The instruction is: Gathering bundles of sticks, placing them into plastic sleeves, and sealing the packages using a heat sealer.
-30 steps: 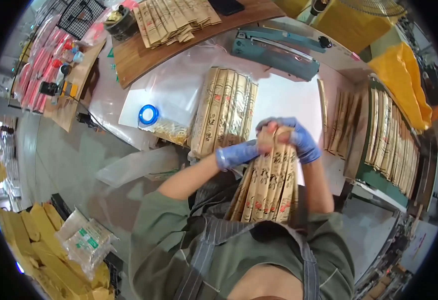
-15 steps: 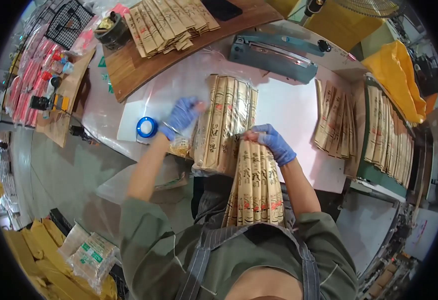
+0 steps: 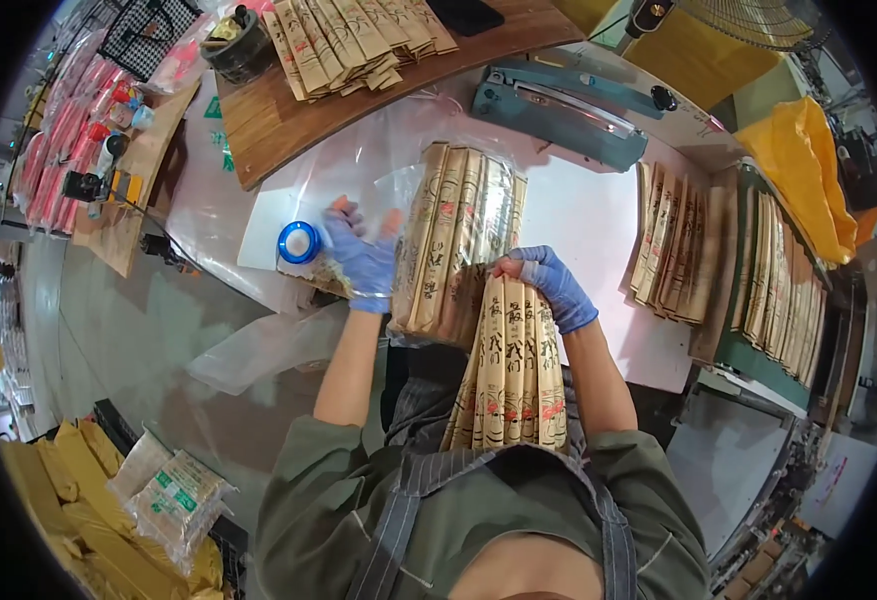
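Observation:
My right hand [image 3: 555, 288], in a blue glove with bare fingertips, pinches the upper end of a fanned bunch of long, narrow brown paper packets [image 3: 518, 365]. The bunch hangs down against my apron. Left of it, a clear plastic bag [image 3: 448, 245] filled with similar packets lies on the white tabletop. My left hand [image 3: 360, 255], gloved the same way, is beside the bag's left side with its fingers spread and nothing in them. Whether it touches the bag's film is unclear. A blue round container with a white centre [image 3: 299, 242] sits just left of that hand.
Across the table stands a grey-green bar sealer [image 3: 558, 115]. Further packets lie on a wooden board [image 3: 248, 135], at the table's right side [image 3: 670, 240] and in a green-lined box [image 3: 748, 345]. Loose clear film [image 3: 258, 350] overhangs the near left edge.
My left hand has swung from pointing right to pointing away from me, and its fingers have spread. My right hand keeps its hold on the packets. The whole view has shifted slightly.

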Available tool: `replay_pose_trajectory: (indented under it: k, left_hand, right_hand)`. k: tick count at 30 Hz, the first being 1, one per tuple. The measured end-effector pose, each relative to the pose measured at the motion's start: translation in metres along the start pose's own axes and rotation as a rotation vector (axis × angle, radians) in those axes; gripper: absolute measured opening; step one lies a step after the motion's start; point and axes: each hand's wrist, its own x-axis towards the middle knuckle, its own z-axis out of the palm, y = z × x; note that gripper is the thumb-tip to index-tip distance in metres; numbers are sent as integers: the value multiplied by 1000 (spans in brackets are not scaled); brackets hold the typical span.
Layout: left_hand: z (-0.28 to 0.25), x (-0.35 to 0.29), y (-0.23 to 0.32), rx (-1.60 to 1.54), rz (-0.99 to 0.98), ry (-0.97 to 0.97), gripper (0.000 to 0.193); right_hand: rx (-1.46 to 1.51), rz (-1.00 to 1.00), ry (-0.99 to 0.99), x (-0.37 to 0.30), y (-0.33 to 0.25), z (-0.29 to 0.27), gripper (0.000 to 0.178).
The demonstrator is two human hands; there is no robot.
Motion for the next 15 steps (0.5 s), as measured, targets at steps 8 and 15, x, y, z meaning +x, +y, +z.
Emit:
replay_pose_trajectory:
  k: [8,15]
  left_hand:
    - [2,9,29,2,-165,-594,10]
    - [16,5,56,-280,-81,-1236,27]
  right_hand:
    - [31,16,15,-3,-4,1,22]
    - [-33,-73,-155,8,-16,32,22]
